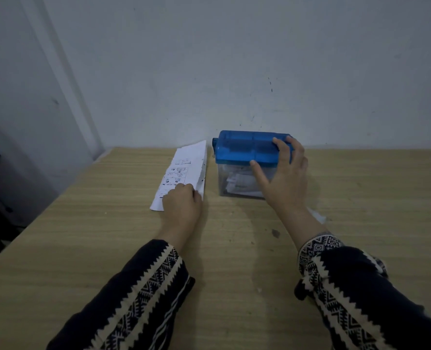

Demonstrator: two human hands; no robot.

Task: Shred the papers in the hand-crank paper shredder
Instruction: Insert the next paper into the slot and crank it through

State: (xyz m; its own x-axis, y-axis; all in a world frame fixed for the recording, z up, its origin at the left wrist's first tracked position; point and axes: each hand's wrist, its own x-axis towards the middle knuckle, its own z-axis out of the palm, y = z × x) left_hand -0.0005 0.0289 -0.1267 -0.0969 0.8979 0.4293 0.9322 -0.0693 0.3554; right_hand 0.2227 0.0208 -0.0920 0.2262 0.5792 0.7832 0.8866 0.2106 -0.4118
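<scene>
The hand-crank shredder stands at the back of the wooden table, a blue lid on a clear bin that holds white paper scraps. My right hand grips the right end of the blue lid, thumb on the front and fingers over the top. Left of the shredder lies a narrow stack of printed white papers. My left hand rests on the near end of that stack, fingers curled down onto the sheets. The crank handle is not visible; only a blue knob shows at the lid's left end.
The wooden table meets a pale wall just behind the shredder. A small white paper scrap lies on the table right of my right wrist. The table's left edge drops off to a dark area.
</scene>
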